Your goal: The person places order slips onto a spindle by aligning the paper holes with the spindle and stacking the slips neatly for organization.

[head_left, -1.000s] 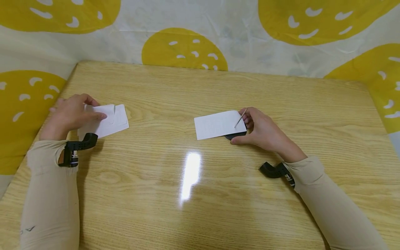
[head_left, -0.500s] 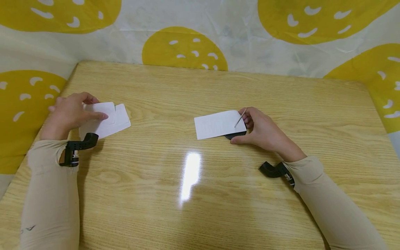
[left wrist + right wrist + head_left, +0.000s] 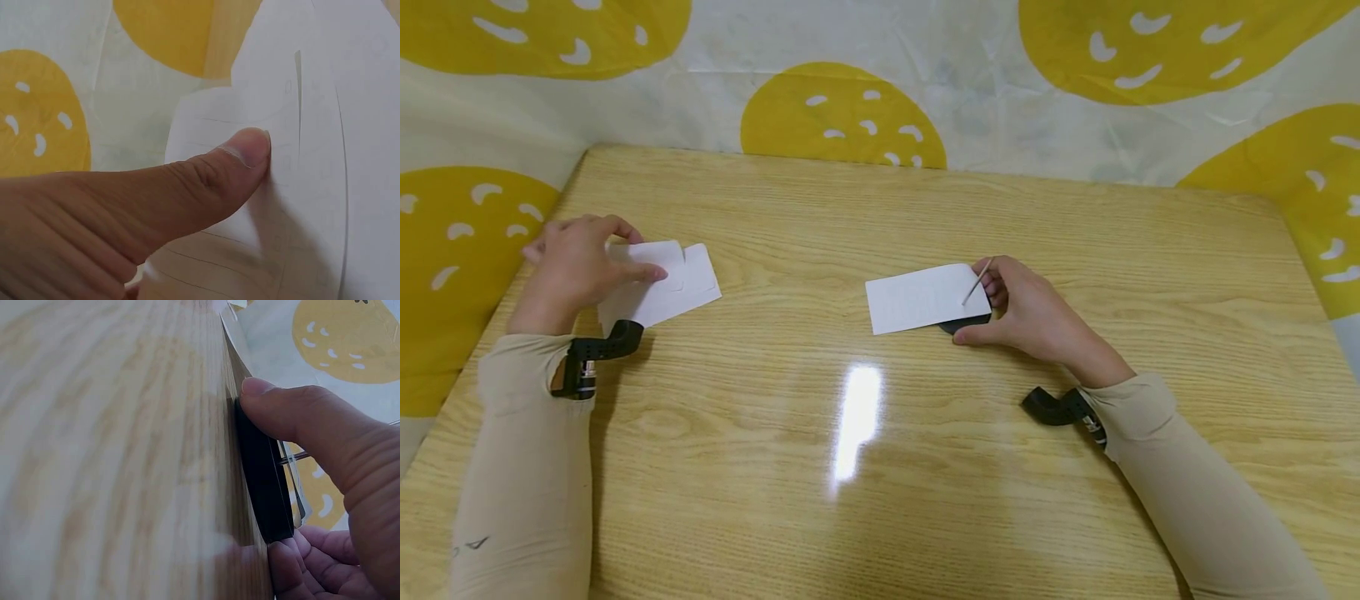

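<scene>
In the head view, my left hand holds several overlapping white paper slips at the table's left side. The left wrist view has its thumb lying across the upper slip, which carries faint printed lines; the fingers behind are hidden. Right of centre stands a receipt spike with a black round base and a thin slanted rod. A white slip is stuck on that rod and covers most of the base. My right hand grips the base's edge between thumb and fingers, also visible as a black disc in the right wrist view.
The wood-grain table reaches back to a white cloth with yellow fruit shapes. Black wrist mounts sit on both sleeves. A bright reflection lies mid-table.
My left hand has shifted slightly right and toward the table's back with the paper slips. My right hand and the receipt spike have stayed in place.
</scene>
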`<action>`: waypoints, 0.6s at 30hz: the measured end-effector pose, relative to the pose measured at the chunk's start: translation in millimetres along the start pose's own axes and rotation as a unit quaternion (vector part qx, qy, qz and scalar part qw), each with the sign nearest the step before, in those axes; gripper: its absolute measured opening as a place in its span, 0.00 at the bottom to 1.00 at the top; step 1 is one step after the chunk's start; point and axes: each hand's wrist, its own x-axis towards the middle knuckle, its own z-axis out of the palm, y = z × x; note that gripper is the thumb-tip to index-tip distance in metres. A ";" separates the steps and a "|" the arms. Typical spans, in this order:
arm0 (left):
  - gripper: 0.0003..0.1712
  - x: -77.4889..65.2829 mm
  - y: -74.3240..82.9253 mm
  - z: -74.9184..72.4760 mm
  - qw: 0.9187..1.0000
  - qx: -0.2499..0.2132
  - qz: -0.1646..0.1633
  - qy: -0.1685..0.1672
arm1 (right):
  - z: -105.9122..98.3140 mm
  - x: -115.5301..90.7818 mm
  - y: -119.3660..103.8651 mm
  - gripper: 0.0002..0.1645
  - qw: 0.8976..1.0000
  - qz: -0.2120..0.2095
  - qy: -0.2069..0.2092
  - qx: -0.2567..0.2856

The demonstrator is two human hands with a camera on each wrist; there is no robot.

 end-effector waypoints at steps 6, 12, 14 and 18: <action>0.32 -2.3 2.3 3.3 1.000 -0.020 0.001 0.017 | 0.3 0.2 0.2 0.48 1.000 0.000 0.000 -0.001; 0.27 -0.6 0.7 5.3 0.999 -0.026 0.007 0.027 | 0.7 -0.1 -0.4 0.49 1.000 0.001 0.000 0.000; 0.25 -0.1 0.6 5.1 0.999 -0.022 0.011 0.028 | 0.6 -0.2 -0.4 0.49 1.000 0.000 0.000 0.000; 0.24 -1.6 1.6 1.3 1.000 -0.006 0.016 0.024 | 0.3 -0.2 0.5 0.49 1.000 -0.003 -0.002 -0.001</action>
